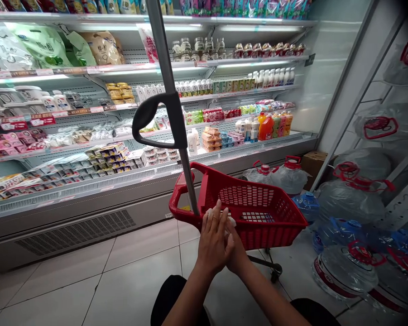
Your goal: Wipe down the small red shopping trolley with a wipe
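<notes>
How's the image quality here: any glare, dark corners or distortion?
Head view: shelf lights glare, side panel shows pale reflections; head view, upper right corner: nearly black; head view, right edge: water bottles dim, seemingly stretched; head view, lower centre: hands fairly sharp.

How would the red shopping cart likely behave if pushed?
The red shopping cart would probably roll, since a wheel shows beneath it. Its perforated walls suggest it is fairly light for its size. With a tall metal pole rising at one end, it might tip if pushed high up.
</notes>
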Demonstrator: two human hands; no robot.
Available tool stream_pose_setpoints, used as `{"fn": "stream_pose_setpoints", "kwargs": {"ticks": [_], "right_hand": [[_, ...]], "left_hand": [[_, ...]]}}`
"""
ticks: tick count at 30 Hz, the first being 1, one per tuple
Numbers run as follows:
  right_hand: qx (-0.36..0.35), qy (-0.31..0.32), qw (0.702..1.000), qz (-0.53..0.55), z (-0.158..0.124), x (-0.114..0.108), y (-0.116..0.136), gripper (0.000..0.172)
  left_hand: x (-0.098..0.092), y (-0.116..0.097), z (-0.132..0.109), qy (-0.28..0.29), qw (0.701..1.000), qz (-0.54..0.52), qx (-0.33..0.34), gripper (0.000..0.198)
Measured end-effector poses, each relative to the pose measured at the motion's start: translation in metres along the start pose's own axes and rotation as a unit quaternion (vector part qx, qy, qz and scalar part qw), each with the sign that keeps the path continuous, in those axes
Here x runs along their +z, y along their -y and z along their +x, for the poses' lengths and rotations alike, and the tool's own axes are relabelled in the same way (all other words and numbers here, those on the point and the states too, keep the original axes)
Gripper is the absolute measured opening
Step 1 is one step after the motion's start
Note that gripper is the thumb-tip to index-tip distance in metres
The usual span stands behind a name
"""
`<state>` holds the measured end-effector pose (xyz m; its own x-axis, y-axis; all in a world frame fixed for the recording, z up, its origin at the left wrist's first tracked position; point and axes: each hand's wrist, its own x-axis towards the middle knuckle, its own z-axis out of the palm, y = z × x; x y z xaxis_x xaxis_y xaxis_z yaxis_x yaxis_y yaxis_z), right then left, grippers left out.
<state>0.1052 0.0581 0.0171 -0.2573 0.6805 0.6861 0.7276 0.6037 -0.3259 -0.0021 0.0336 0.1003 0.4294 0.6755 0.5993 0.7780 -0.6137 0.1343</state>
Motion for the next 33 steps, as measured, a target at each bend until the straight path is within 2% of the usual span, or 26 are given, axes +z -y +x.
{"fn": "stream_pose_setpoints", "kwargs": {"ticks": [3, 7, 10, 13, 16, 19, 21, 23, 26, 29, 31, 33], "right_hand": [[0.012, -0.008, 1.0, -0.014, -0.007, -0.006, -0.013, 0.071], [0.076, -0.029, 0.994, -0.07, -0.034, -0.033, -0.051, 0.062], [0.107, -0.04, 0.989, -0.092, -0.044, -0.049, -0.065, 0.061], [0.083, -0.03, 0.991, -0.103, -0.028, -0.048, -0.049, 0.058], [0.002, -0.017, 0.997, -0.079, 0.002, -0.03, -0.015, 0.047], [-0.044, -0.037, 0.998, 0.038, 0.02, -0.01, 0.01, 0.054], [-0.036, -0.062, 0.991, 0.11, 0.018, -0.003, 0.01, 0.054], [-0.009, -0.078, 0.99, 0.119, 0.004, -0.004, -0.007, 0.054], [0.075, -0.075, 0.994, 0.002, -0.031, -0.019, -0.051, 0.058], [0.136, -0.066, 0.984, -0.089, -0.063, -0.041, -0.092, 0.058], [0.154, -0.075, 0.979, -0.11, -0.072, -0.051, -0.101, 0.058], [0.157, -0.077, 0.979, -0.107, -0.066, -0.052, -0.092, 0.059]], "left_hand": [[-0.003, 0.004, -0.001, -0.009, 1.0, -0.018, 0.002, 0.083], [-0.001, 0.007, -0.002, -0.014, 1.0, -0.015, 0.0, 0.082], [0.0, 0.004, -0.002, -0.012, 1.0, -0.003, -0.003, 0.082], [-0.002, -0.003, 0.001, -0.007, 1.0, 0.001, -0.005, 0.081], [-0.006, -0.011, 0.004, -0.002, 1.0, -0.007, -0.01, 0.08], [-0.01, -0.016, 0.006, 0.001, 1.0, 0.009, -0.01, 0.08], [-0.012, -0.013, 0.007, 0.002, 0.999, 0.033, -0.007, 0.08], [-0.013, -0.005, 0.005, 0.003, 0.998, 0.059, 0.001, 0.076], [-0.009, 0.011, 0.0, -0.007, 0.996, 0.089, -0.001, 0.066], [0.0, 0.02, -0.006, -0.019, 0.995, 0.094, -0.002, 0.057], [0.005, 0.02, -0.008, -0.024, 0.996, 0.088, -0.003, 0.056], [0.007, 0.015, -0.008, -0.025, 0.996, 0.08, -0.008, 0.059]]}}
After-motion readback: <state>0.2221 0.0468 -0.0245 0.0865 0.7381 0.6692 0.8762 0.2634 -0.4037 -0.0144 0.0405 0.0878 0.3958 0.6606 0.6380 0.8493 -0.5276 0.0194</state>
